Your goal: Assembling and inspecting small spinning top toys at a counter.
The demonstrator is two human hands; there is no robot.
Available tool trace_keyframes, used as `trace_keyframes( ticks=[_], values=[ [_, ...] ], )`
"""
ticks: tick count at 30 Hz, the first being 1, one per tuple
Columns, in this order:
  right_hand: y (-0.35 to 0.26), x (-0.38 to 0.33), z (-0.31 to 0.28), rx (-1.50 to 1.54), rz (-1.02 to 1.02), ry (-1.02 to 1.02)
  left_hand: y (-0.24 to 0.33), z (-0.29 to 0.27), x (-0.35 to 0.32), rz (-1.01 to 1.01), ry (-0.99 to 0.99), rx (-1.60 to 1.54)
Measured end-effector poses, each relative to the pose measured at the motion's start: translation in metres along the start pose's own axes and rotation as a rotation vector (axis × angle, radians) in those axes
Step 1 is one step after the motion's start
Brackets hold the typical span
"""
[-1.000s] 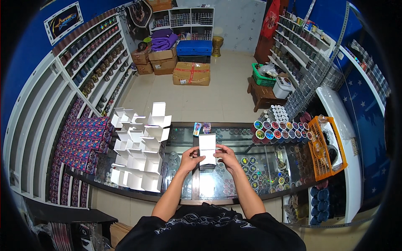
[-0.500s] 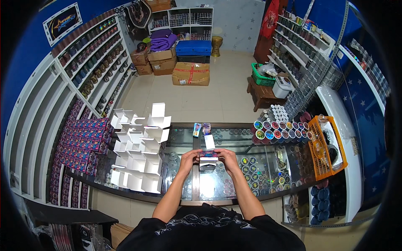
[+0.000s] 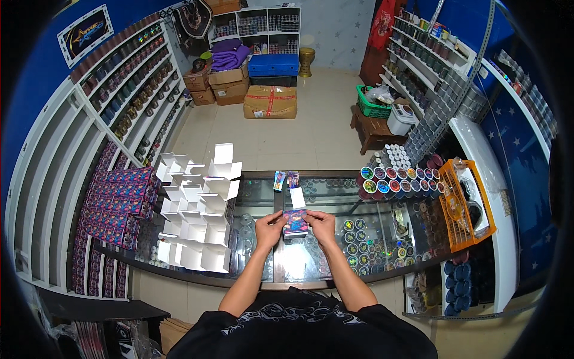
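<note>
A small purple, blue and pink patterned carton stands over the glass counter between my two hands. My left hand is closed at its left side, with thumb and fingertips at the upper edge. At the opposite side my right hand grips the same carton, fingers bent around its upper right corner. The patterned top faces up. Just beyond it is a white panel; I cannot tell whether it joins the carton. Two small colourful packs lie farther back, near the counter's far edge.
Open white cartons crowd the counter at left, beside stacked patterned cartons. At right are rows of round lidded jars and an orange basket. More round containers show below the glass counter top.
The carton's raised patterned flap has come down, so its patterned face now lies flat and its white inside is hidden. Both hands stay at its sides. The whole view has shifted slightly.
</note>
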State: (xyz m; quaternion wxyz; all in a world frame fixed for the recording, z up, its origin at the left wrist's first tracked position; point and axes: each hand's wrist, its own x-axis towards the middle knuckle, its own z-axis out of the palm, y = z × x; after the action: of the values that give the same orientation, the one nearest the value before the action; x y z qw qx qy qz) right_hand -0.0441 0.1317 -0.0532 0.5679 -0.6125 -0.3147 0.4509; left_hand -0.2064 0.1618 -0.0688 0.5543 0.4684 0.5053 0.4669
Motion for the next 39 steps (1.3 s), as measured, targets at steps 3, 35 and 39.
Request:
trace_keyframes(
  ticks=[3,35,39],
  values=[
    [0.005,-0.004,0.004,0.022,-0.035,0.043,0.001,0.004,-0.003,0.153,0.061,0.205],
    [-0.024,-0.018,-0.016,-0.66,-0.739,-0.214,0.027,-0.011,-0.017,0.538,-0.165,0.652],
    [-0.022,-0.021,-0.017,-0.69,-0.85,-0.231,0.03,-0.007,-0.024,0.61,-0.114,0.668]
  ],
)
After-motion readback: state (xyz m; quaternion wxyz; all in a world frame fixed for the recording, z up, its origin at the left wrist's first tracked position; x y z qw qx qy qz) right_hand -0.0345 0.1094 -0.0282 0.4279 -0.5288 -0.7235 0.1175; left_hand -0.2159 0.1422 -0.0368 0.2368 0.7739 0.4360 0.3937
